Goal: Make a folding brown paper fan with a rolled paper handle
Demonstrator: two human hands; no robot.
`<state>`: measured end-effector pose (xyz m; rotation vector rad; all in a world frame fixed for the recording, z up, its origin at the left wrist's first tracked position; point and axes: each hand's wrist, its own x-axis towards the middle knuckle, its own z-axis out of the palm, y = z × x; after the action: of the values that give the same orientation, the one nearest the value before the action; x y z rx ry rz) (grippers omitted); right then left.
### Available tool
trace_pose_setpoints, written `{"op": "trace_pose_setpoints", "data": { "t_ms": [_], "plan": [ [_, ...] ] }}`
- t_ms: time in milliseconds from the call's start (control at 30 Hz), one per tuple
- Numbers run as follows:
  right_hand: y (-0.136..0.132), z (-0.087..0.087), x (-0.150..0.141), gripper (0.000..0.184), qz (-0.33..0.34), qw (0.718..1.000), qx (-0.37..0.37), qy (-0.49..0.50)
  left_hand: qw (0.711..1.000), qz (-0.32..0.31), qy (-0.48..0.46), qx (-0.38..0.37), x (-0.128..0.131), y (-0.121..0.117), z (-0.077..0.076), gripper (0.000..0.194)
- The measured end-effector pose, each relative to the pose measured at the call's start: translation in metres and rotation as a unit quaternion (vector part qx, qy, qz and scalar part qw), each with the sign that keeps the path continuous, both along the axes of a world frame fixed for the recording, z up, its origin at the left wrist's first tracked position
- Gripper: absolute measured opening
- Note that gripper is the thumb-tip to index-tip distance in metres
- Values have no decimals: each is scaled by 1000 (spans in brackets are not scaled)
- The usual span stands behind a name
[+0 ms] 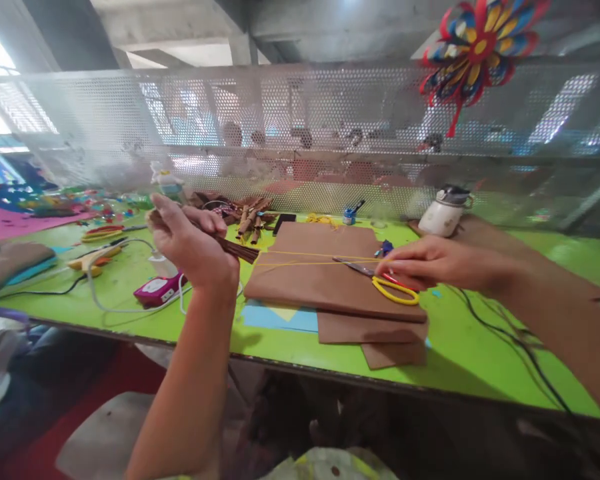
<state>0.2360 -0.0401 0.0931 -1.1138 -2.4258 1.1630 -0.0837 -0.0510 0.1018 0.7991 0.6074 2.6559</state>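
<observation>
Left hand: mine, left of centre in the frame, fingers curled firmly round a bundle of thin dark-brown strips whose end points toward the middle.
Yellow thread: two thin yellow strands run nearly straight from the bundle across the centre to my other hand.
Right hand: mine, right of centre, fingertips drawn together on the strands, over the handles of the scissors; I cannot tell whether I grip those too.
Scissors: metal blades with yellow-and-red loop handles, blades pointing left above the brown sheets.
Brown sheets: a stack of flat brown sheets at centre, partly over a light-blue paper.
Green tabletop: a bright-green surface across the frame, with a magenta power block at left, brown rolled tubes above centre, and a white dark-lidded bottle at right.
Co-worker: another person's hand at the left edge.
</observation>
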Motion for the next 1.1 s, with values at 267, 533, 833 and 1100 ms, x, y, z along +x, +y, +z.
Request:
{"op": "trace_pose_setpoints", "data": {
  "t_ms": [267, 533, 833, 1100],
  "plan": [
    [25, -13, 5, 33, -169, 937, 306, -23, 980, -137, -81, -116, 63, 34, -44, 33],
    [-6, -50, -116, 62, -34, 961, 19, 274, 976, -177, -26, -127, 105, 21, -49, 30],
    [-5, -57, -110, 16, -31, 996, 68, 57, 978, -172, 0, -121, 87, 17, -68, 21],
    [19, -33, -72, 30, 75, 979, 122, -144, 876, -367, -78, -303, -56, 41, -53, 10]
  ]
}}
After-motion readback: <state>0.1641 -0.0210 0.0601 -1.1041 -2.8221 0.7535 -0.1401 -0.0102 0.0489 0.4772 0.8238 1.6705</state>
